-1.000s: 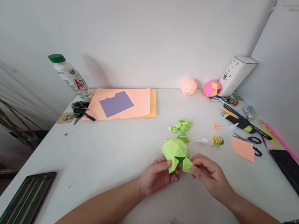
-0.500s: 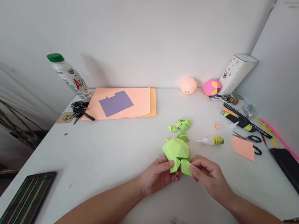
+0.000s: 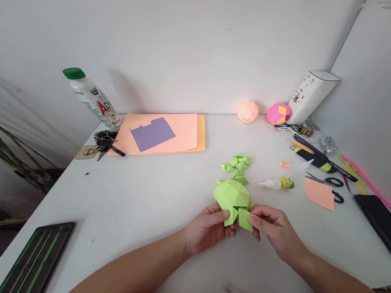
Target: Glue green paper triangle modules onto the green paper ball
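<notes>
A green faceted paper ball (image 3: 231,193), partly built with flaps at its lower side, is held by my left hand (image 3: 208,227), thumb on top and fingers beneath. My right hand (image 3: 270,225) pinches a green paper piece (image 3: 244,218) between thumb and fingers at the ball's lower right edge. Whether that piece is attached to the ball I cannot tell. Just beyond the ball lies a pile of folded green paper pieces (image 3: 238,162). To its right a small glue bottle (image 3: 281,183) lies on its side, nozzle pointing left.
Scissors (image 3: 331,181) lie partly under an orange paper sheet (image 3: 319,193), with a black case (image 3: 390,229) nearer me. Along the wall stand a peach paper ball (image 3: 247,111), a pink-yellow ball (image 3: 279,114) and a white bottle (image 3: 94,100). A dark tablet-like panel (image 3: 29,279) rests at left.
The view has shifted very slightly. Both hands keep their hold on the green ball and the green paper piece, with hardly any movement.
</notes>
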`<action>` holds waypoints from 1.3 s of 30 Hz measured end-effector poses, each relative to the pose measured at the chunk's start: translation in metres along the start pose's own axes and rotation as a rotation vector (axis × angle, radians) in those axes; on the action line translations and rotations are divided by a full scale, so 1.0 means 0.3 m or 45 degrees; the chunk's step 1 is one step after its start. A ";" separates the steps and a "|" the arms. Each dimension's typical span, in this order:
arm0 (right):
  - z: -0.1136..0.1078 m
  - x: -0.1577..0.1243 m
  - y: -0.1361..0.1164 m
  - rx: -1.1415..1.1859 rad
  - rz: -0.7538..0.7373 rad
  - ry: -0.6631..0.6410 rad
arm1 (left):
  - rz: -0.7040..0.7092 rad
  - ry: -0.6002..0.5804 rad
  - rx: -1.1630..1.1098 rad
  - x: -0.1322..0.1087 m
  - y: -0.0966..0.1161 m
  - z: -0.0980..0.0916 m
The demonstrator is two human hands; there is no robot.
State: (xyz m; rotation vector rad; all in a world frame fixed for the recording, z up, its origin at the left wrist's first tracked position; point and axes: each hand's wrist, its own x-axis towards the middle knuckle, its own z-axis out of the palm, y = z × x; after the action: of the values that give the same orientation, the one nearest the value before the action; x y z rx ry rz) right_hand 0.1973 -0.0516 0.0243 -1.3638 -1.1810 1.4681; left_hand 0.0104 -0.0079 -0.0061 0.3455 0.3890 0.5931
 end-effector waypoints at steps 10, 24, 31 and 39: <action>0.008 -0.005 -0.014 0.019 -0.004 0.006 | 0.008 0.010 0.048 0.003 -0.010 -0.011; 0.023 -0.012 -0.029 -0.103 -0.053 0.009 | 0.045 0.048 0.118 0.002 -0.021 -0.006; 0.024 -0.010 -0.028 -0.111 -0.055 0.001 | 0.045 0.064 0.154 0.001 -0.020 0.000; 0.030 -0.011 -0.026 -0.116 -0.037 0.014 | 0.039 0.052 0.166 -0.001 -0.019 0.000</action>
State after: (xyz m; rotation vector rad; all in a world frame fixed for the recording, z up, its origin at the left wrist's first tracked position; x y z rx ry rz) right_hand 0.1885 -0.0539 0.0326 -1.4076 -1.2692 1.3998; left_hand 0.0128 -0.0123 -0.0084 0.4656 0.4632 0.6072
